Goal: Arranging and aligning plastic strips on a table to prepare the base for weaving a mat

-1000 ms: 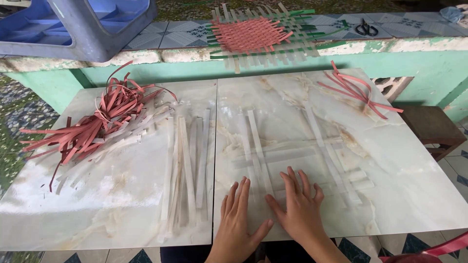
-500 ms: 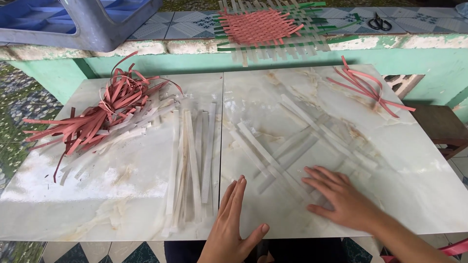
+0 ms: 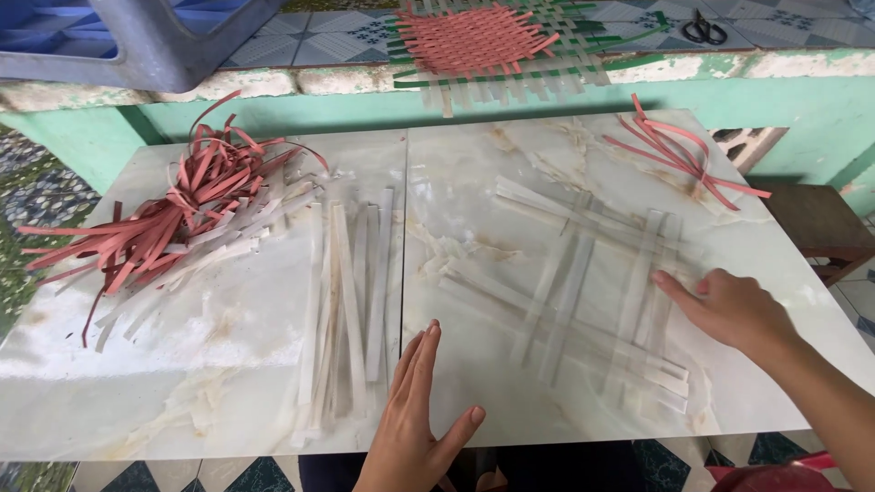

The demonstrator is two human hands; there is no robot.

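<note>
Pale translucent strips laid crosswise as a loose lattice (image 3: 583, 273) lie on the right half of a marble-look tabletop (image 3: 228, 364). My right hand (image 3: 729, 310) rests flat on the lattice's right edge, fingers pointing left and spread. My left hand (image 3: 419, 410) lies flat near the front edge, fingers together and pointing away, just right of a bundle of loose pale strips (image 3: 346, 301). Neither hand holds anything.
A heap of red strips mixed with pale ones (image 3: 173, 219) sits at the left. A few red strips (image 3: 674, 155) lie at the back right. On the tiled ledge behind are a woven red and green mat (image 3: 483, 41), scissors (image 3: 704, 29) and a blue crate (image 3: 128, 36). A brown stool (image 3: 820, 228) stands at right.
The lattice has been turned and slid to the right. My right hand moved from the middle front out to the lattice's right edge. My left hand stayed near the front edge.
</note>
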